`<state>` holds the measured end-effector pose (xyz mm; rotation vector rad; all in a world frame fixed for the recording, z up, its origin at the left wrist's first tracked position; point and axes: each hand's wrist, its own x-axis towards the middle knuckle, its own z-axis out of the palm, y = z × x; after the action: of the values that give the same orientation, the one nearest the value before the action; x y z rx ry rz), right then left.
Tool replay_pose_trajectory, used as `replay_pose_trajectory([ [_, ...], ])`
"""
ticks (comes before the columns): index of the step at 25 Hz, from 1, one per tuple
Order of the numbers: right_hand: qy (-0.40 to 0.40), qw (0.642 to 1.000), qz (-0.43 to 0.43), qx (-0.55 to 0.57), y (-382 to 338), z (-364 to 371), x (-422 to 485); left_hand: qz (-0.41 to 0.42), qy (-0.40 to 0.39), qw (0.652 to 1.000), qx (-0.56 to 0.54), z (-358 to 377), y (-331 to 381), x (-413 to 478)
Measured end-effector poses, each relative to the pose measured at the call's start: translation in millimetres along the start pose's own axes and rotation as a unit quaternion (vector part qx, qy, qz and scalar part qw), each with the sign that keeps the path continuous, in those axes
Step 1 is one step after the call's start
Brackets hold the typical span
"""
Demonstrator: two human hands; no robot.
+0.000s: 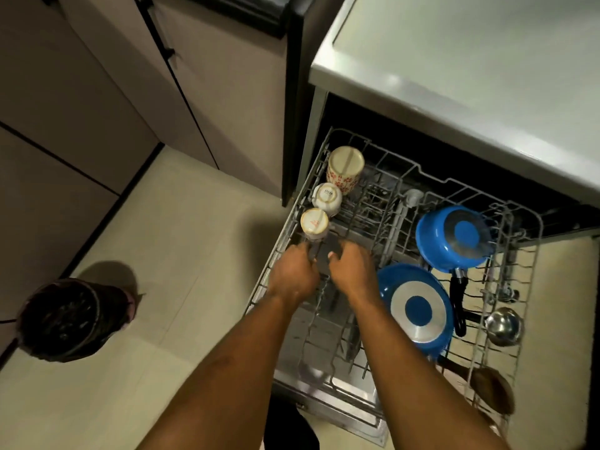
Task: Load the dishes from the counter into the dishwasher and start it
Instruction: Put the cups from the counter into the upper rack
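The dishwasher's wire rack (pixel 532 222) is pulled out under the counter. Along its left side stand three upturned cups: a flowered mug (pixel 344 168), a small white cup (pixel 327 197) and a cream cup (pixel 314 223). My left hand (pixel 293 276) and my right hand (pixel 352 269) meet just in front of the cream cup, both gripping a dark grey flat piece (pixel 328 251) in the rack. Two blue pans (pixel 454 237) (pixel 417 311) lie bottom up on the right.
A steel bowl (pixel 504 326) and a brown wooden ladle (pixel 492 389) sit at the rack's right edge. The pale counter (pixel 470 60) overhangs the dishwasher. A dark waste bin (pixel 73 319) stands on the tiled floor to the left, by beige cabinets (pixel 81 102).
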<state>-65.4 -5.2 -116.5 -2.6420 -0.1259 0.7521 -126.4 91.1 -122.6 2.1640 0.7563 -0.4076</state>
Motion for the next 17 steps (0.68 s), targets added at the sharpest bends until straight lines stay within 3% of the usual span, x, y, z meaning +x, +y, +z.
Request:
replay_pose_trajectory([
  [3, -0.003, 0.996, -0.043, -0.081, -6, -14, -37, 0.045, -0.011, 0.997, 0.068, -36, 4, -35],
  [7, 0.017, 0.991, -0.074, -0.108, -27, -34, -84, 0.093, 0.011, 0.977, 0.191, -81, 5, -85],
  [11, 0.057, 0.982, -0.125, -0.132, -72, -63, -105, 0.143, 0.074, 0.949, 0.270, -143, 8, -112],
  [17, 0.153, 0.966, -0.169, -0.118, -179, -106, -116, 0.200, 0.193, 0.919, 0.281, -253, 21, -110],
])
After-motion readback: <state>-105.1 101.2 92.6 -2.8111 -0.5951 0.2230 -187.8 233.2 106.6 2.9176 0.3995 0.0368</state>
